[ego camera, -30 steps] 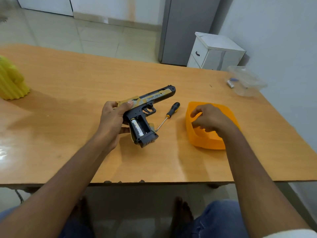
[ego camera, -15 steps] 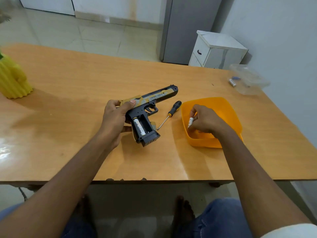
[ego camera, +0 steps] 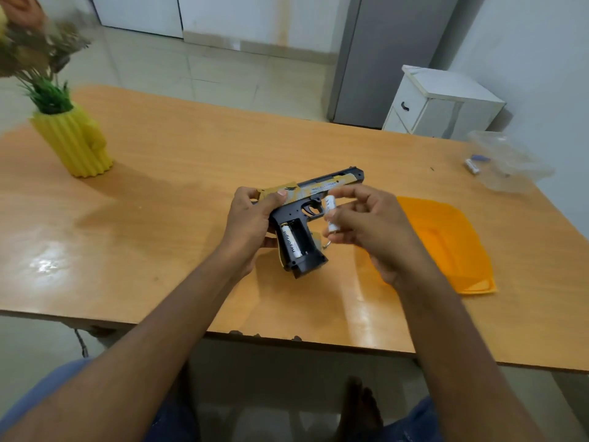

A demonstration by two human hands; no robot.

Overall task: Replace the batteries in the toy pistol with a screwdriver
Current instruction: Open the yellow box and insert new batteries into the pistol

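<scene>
Right hand [ego camera: 366, 231] out of the orange tray [ego camera: 452, 247] now, fingers pinching a fresh battery [ego camera: 331, 215] right of the toy pistol [ego camera: 306, 218]. Left hand [ego camera: 251, 221] gripping it above the counter [ego camera: 178, 193], compartment open, one cell seated; second slot probably next.

Home interior, likely dining area: wooden table [ego camera: 191, 186], tiled floor [ego camera: 223, 71], grey refrigerator [ego camera: 382, 59], white bedside cabinet [ego camera: 439, 103], yellow cactus-shaped vase [ego camera: 75, 141] holding artificial plants.
</scene>
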